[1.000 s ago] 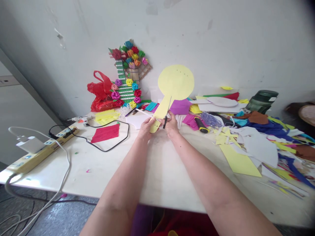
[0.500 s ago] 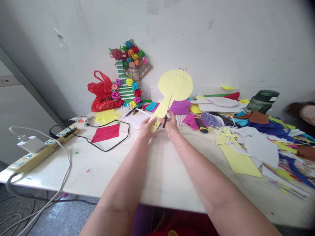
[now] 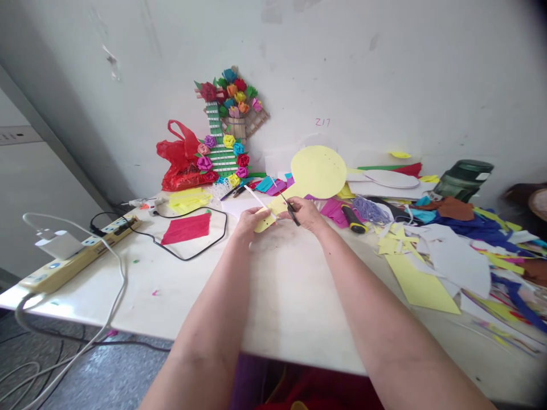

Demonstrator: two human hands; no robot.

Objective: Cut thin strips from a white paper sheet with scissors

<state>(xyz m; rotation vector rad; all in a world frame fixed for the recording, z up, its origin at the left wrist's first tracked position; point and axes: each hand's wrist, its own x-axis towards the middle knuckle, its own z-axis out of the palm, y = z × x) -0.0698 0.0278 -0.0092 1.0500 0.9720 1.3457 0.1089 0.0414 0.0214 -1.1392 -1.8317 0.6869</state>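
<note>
A pale yellow paper cutout [image 3: 318,172], a big round disc with a long strip running down from it, is held above the table. My left hand [image 3: 252,222] is closed on the lower end of that strip, where small dark dots show. In my right hand [image 3: 308,214] is a pair of scissors [image 3: 292,214] with dark handles, its blades pointing up and left across the strip. Whether the blades touch the paper cannot be told. A narrow white strip [image 3: 256,196] slants just beyond my left hand.
Paper scraps [image 3: 453,250] heap up on the right, near a dark green bottle [image 3: 464,185]. A yellow-black tool [image 3: 352,220] lies nearer. On the left are a red sheet [image 3: 186,229], black cable and power strip [image 3: 85,250]. A flower-decorated craft [image 3: 222,154] and red bag [image 3: 182,159] stand behind.
The yellow cutout has come down and tilted to the right. My right hand has moved slightly right, and the scissors have swung from pointing up-right to up-left.
</note>
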